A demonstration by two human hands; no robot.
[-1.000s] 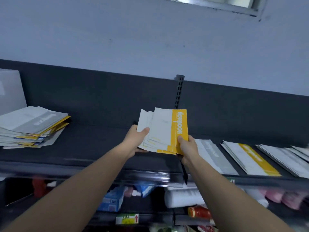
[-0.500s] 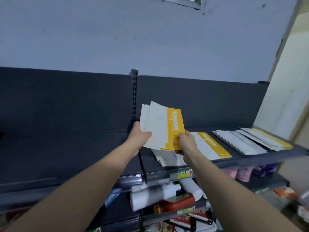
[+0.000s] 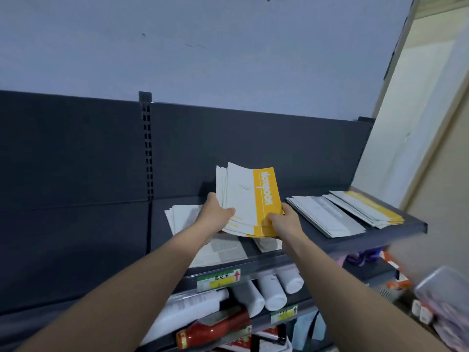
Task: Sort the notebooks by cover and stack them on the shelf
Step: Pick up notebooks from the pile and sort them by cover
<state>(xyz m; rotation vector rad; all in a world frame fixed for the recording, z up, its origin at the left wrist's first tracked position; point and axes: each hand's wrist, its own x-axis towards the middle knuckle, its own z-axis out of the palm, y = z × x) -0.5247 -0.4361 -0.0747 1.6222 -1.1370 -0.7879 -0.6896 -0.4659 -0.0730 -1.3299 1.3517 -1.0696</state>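
Note:
A fanned bundle of white notebooks with a yellow spine band [image 3: 250, 199] is held just above the dark shelf [image 3: 330, 243]. My left hand [image 3: 215, 214] grips its left edge, thumb on top. My right hand [image 3: 284, 219] pinches the lower right corner at the yellow band. Under the bundle lie grey-banded notebooks [image 3: 215, 246] flat on the shelf, and part of another notebook [image 3: 269, 243] shows below my right hand. To the right lie a grey-banded pile [image 3: 324, 215] and a yellow-banded pile [image 3: 368, 208].
A dark back panel with a slotted upright [image 3: 147, 153] rises behind the shelf. The shelf ends at the right beside a beige wall [image 3: 418, 123]. Lower shelves hold white bottles [image 3: 274, 290], a red bottle [image 3: 215, 329] and price labels [image 3: 218, 278].
The view has swung right along the shelf; the left pile has left the frame. Both hands carried the bundle right and lower, over the grey-banded notebooks.

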